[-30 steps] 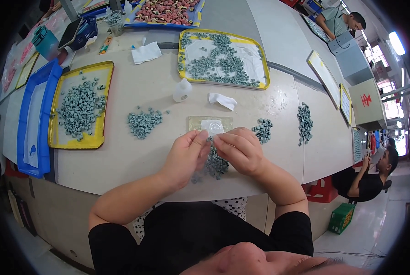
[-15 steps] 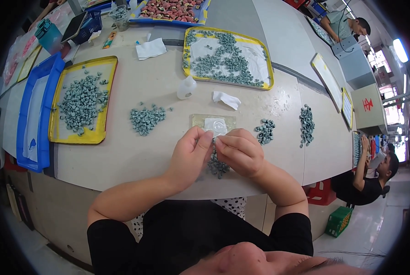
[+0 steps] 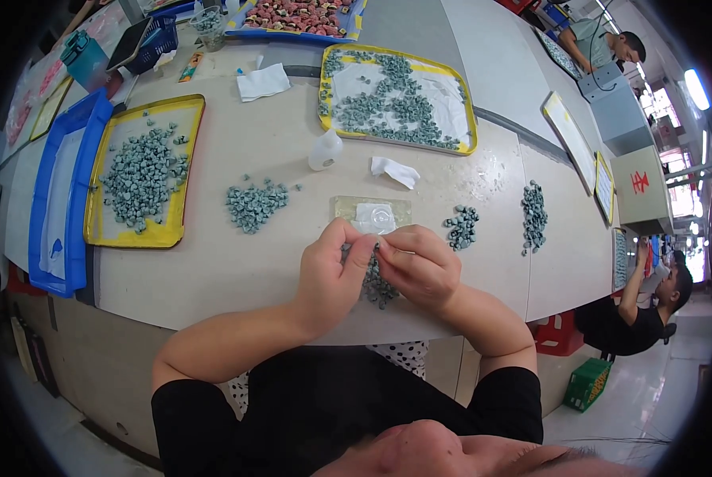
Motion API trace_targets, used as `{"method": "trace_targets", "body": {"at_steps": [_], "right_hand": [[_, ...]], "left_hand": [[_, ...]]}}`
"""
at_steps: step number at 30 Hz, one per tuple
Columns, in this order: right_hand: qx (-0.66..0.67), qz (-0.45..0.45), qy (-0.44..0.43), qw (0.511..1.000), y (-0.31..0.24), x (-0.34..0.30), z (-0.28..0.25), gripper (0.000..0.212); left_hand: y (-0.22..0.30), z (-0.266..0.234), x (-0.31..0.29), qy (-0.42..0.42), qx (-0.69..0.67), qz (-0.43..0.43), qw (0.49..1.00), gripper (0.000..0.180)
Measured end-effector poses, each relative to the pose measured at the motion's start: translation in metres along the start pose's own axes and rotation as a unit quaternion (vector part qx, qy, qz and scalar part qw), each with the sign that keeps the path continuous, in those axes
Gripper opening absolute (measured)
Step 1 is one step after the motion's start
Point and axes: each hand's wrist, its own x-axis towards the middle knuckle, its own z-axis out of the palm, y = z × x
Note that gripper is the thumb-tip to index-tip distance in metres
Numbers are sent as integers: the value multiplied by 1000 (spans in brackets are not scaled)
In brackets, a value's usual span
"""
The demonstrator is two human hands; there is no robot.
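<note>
My left hand (image 3: 334, 266) and my right hand (image 3: 421, 264) meet at the fingertips over the near part of the table, both closed in a pinch. Between them shows a tiny dark grey-green piece (image 3: 377, 246), mostly hidden by the fingers; its exact kind is too small to tell. Beneath the hands lies a pile of similar small grey-green pieces (image 3: 378, 291), partly covered. Just beyond the fingertips is a flat translucent block (image 3: 401, 210) with a white paper and a small clear round dish (image 3: 382, 218) on it.
Loose grey-green piles lie left (image 3: 254, 207), right (image 3: 461, 228) and farther right (image 3: 533, 219). Yellow-rimmed trays stand left (image 3: 189, 171) and far (image 3: 471, 119). A white bottle (image 3: 325, 151), folded tissue (image 3: 395, 172) and blue bin (image 3: 73, 191) stand about. Two people sit at right.
My fingertips have shifted slightly, and the small piece now shows darker between them. Both hands stay together in the same place. The person at lower right has moved an arm.
</note>
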Motion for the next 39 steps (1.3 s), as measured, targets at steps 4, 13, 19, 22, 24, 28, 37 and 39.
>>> {"method": "trace_targets", "body": {"at_steps": [4, 13, 19, 22, 24, 28, 37, 39], "right_hand": [[-3, 3, -27, 1000, 0, 1, -7, 18], [-123, 248, -191, 942, 37, -1, -83, 16], [-255, 422, -231, 839, 56, -12, -98, 14], [-241, 444, -232, 831, 60, -12, -99, 13], [-230, 446, -234, 833, 61, -12, -98, 12], [-148, 427, -194, 871, 50, -6, -88, 13], [8, 386, -124, 914, 26, 0, -57, 15], [14, 387, -137, 912, 27, -2, -57, 14]], "left_hand": [[0, 4, 2, -4, 25, 9, 1000, 20], [8, 6, 2, -90, 62, -97, 989, 26], [14, 6, 9, -115, -133, -261, 949, 22], [10, 5, 11, -81, -266, -269, 922, 18], [11, 5, 13, -53, -300, -242, 921, 15], [10, 4, 15, -60, -310, -244, 917, 13], [10, 7, 17, -61, -300, -256, 917, 16], [8, 9, 16, -49, -305, -266, 913, 18]]}}
